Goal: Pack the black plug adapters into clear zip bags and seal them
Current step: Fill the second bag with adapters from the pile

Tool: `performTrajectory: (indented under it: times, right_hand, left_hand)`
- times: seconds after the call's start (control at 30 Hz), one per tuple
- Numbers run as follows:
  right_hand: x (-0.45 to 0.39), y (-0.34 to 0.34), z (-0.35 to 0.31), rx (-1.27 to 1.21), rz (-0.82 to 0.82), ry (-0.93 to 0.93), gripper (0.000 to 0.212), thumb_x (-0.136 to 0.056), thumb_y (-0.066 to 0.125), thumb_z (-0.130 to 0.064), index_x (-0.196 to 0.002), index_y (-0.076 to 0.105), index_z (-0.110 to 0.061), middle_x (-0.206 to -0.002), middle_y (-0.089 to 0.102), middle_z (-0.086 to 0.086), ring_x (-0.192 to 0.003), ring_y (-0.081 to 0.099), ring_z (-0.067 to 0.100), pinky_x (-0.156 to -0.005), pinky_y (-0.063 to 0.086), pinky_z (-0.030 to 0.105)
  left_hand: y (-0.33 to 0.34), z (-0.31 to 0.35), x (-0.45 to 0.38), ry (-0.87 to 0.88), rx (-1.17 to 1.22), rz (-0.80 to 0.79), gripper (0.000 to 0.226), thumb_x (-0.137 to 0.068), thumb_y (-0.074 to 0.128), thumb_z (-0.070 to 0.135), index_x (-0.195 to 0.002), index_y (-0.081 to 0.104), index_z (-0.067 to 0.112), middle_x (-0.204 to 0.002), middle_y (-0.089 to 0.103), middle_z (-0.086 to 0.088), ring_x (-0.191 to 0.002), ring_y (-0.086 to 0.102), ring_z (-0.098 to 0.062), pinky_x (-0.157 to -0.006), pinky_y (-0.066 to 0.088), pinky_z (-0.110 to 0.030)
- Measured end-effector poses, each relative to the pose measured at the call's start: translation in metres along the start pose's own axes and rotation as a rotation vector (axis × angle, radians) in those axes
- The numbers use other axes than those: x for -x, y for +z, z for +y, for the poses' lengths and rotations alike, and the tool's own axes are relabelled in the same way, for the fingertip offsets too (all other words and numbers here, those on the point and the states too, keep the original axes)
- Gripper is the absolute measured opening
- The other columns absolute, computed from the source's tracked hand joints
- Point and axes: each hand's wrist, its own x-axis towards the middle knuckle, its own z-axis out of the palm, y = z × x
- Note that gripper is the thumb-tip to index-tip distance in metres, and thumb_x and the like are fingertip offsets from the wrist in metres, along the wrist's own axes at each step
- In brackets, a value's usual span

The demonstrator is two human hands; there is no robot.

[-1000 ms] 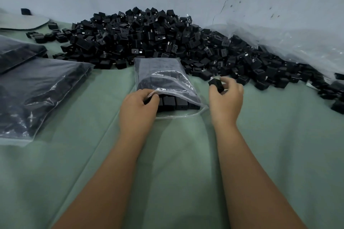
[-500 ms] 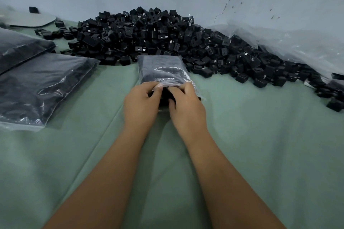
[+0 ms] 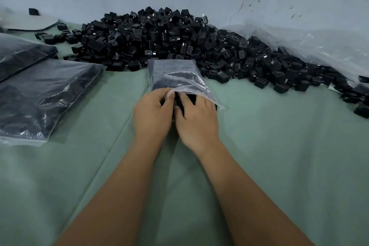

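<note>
At the mouth of the clear bag [image 3: 175,75], lying flat on green cloth [image 3: 279,146] before the adapter pile [image 3: 169,38]: left hand [image 3: 151,114] pinching the upper flap, lifting it to keep the opening wide. Right hand [image 3: 196,120] reaching inside, fingers loosely curled over black adapters, probably seating one; actual grip hidden. Filled bags [image 3: 44,94] set aside left.

right hand [image 3: 196,118] fingertips: hidden in zip bag [image 3: 175,75] | filled bags [image 3: 40,94]: cut off left
</note>
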Motion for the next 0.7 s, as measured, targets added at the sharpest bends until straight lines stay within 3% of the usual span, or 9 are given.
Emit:
performTrajectory:
  times: [0.17, 0.3, 0.53, 0.7]
  right_hand:
    - [-0.026, 0.008, -0.004, 0.118, -0.071, 0.048, 0.042, -0.098, 0.032, -0.039, -0.133, 0.05, -0.023, -0.136, 0.049, 0.016, -0.131, 0.036, 0.032, -0.11, 0.028, 0.044]
    - [-0.038, 0.014, -0.004, 0.165, -0.144, 0.069, 0.055, -0.097, 0.033, -0.043, -0.151, 0.024, -0.031, -0.148, 0.034, 0.017, -0.14, 0.023, 0.032, -0.116, 0.018, 0.045]
    - [-0.032, 0.017, -0.002, 0.13, -0.031, 0.011, 0.044, -0.098, 0.025, -0.043, -0.127, 0.054, -0.028, -0.13, 0.05, 0.006, -0.12, 0.042, 0.024, -0.104, 0.033, 0.037]
    - [-0.036, 0.019, -0.004, 0.175, -0.085, 0.001, 0.051, -0.098, 0.02, -0.044, -0.136, 0.047, -0.027, -0.139, 0.048, 0.005, -0.131, 0.037, 0.024, -0.11, 0.026, 0.04]
  left_hand:
    - [0.0, 0.0, 0.0, 0.017, 0.024, 0.015, 0.026, -0.096, 0.05, 0.031, -0.106, 0.073, 0.034, -0.094, 0.073, 0.015, -0.089, 0.064, -0.007, -0.083, 0.053, -0.039]
    - [0.0, 0.0, 0.0, 0.0, 0.031, 0.014, 0.026, -0.094, 0.049, 0.036, -0.103, 0.073, 0.038, -0.091, 0.072, 0.018, -0.088, 0.063, -0.003, -0.082, 0.053, -0.037]
    - [0.001, -0.001, -0.001, -0.013, 0.011, 0.006, 0.03, -0.091, 0.046, 0.037, -0.1, 0.074, 0.036, -0.089, 0.072, 0.019, -0.085, 0.063, -0.002, -0.08, 0.053, -0.036]
    - [0.0, -0.001, -0.001, -0.027, -0.002, 0.001, 0.028, -0.091, 0.047, 0.035, -0.099, 0.073, 0.035, -0.087, 0.071, 0.017, -0.088, 0.063, -0.007, -0.082, 0.052, -0.038]
